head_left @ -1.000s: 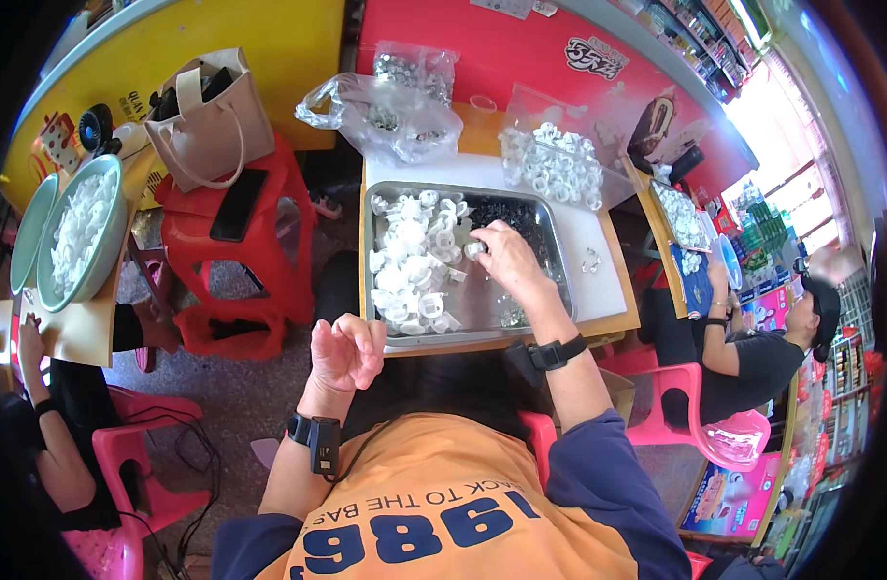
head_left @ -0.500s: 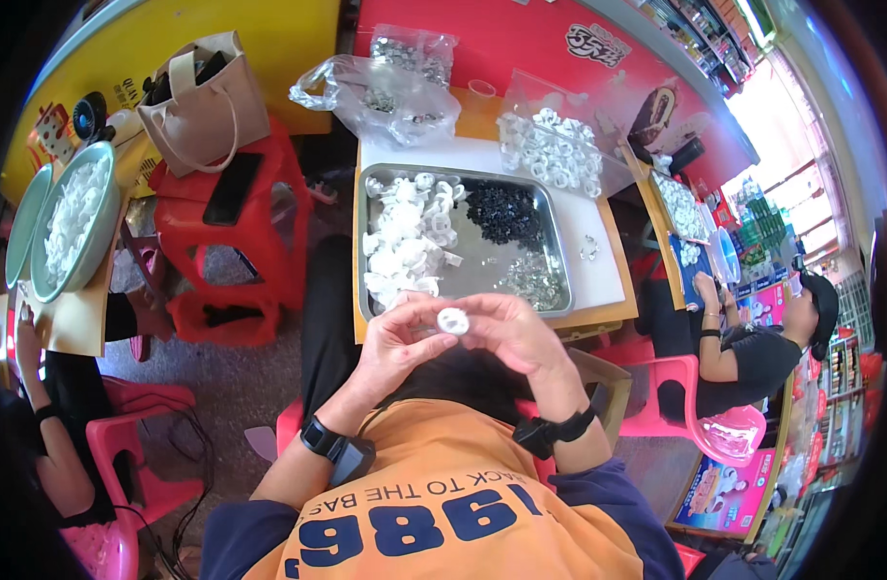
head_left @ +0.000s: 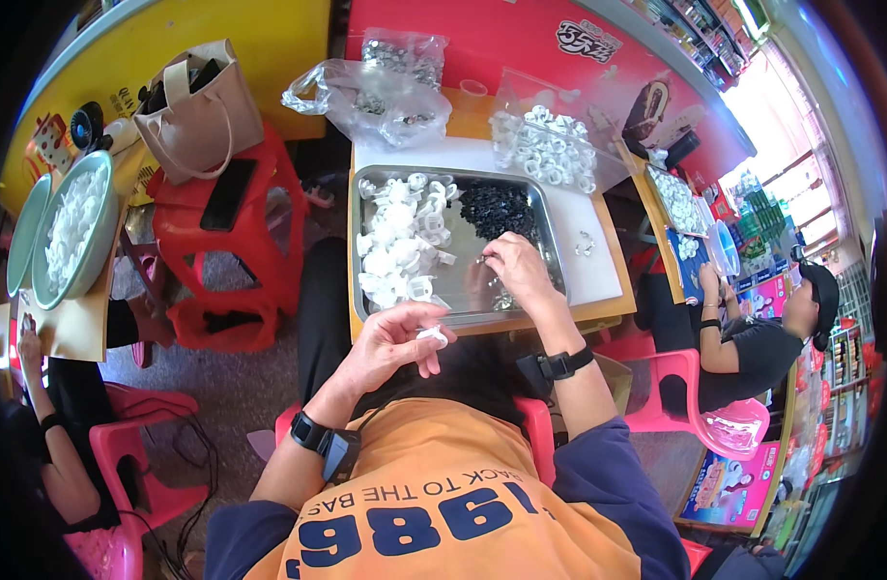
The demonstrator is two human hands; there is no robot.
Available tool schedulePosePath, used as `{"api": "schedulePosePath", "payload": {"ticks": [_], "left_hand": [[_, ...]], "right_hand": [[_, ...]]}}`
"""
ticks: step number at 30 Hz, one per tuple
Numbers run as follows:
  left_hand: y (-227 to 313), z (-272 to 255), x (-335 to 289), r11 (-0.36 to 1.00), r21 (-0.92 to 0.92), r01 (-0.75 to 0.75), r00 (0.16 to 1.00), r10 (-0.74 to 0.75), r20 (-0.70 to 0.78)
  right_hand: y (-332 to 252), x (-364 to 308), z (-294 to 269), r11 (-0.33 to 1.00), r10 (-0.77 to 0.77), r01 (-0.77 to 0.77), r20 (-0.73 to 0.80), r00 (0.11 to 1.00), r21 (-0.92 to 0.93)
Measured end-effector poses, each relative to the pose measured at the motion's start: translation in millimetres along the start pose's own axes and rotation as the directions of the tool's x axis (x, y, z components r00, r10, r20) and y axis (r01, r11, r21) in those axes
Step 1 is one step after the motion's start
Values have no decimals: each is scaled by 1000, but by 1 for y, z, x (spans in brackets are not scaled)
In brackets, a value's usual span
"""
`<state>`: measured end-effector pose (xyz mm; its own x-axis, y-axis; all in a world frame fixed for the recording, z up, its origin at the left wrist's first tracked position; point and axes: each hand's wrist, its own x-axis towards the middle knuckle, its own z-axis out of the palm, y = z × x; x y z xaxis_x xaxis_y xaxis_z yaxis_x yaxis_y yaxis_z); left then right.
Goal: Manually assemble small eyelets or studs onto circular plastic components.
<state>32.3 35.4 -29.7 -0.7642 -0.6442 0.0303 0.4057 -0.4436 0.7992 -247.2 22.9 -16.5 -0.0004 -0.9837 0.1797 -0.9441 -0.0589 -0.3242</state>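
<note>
My left hand [head_left: 393, 343] is closed on a small white plastic part [head_left: 432, 335], in front of the near edge of a metal tray [head_left: 463, 317]. Over the tray's right half, my right hand [head_left: 523, 271] has thumb and fingers pinched together. Whatever is between those fingertips is too small to make out. White plastic parts [head_left: 402, 237] fill the tray's left side. Small black pieces [head_left: 499, 208] lie at its far right. Small shiny pieces [head_left: 504, 300] sit at the near right, partly hidden under my right hand and wrist.
Behind the tray lie clear bags of metal pieces [head_left: 405, 63] and of white rings [head_left: 550, 145]. A red stool [head_left: 187, 227] with a phone [head_left: 229, 193] and a tote bag [head_left: 197, 116] stands left. Green basins [head_left: 100, 242] are farther left. Co-workers sit on both sides.
My hands have separated. The right one let go of the white part and reached forward over the tray. The left one keeps the part and has shifted slightly left and nearer.
</note>
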Motion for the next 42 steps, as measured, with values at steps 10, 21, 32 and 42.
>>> {"api": "schedulePosePath", "payload": {"ticks": [10, 21, 32, 42], "left_hand": [[0, -13, -1, 962, -274, -21, 999, 33, 42], [-3, 2, 1, 999, -35, -26, 997, 23, -79], [-1, -11, 1, 859, -512, 5, 1000, -3, 4], [-9, -8, 2, 865, -500, -54, 999, 46, -28]], "right_hand": [[-46, -21, -18, 358, 203, -372, 318, 926, 856], [-97, -63, -9, -81, 97, -474, 480, 872, 877], [-129, -69, -32, 581, 188, -135, 29, 982, 803], [-146, -71, -35, 755, 138, -53, -79, 987, 653]]}}
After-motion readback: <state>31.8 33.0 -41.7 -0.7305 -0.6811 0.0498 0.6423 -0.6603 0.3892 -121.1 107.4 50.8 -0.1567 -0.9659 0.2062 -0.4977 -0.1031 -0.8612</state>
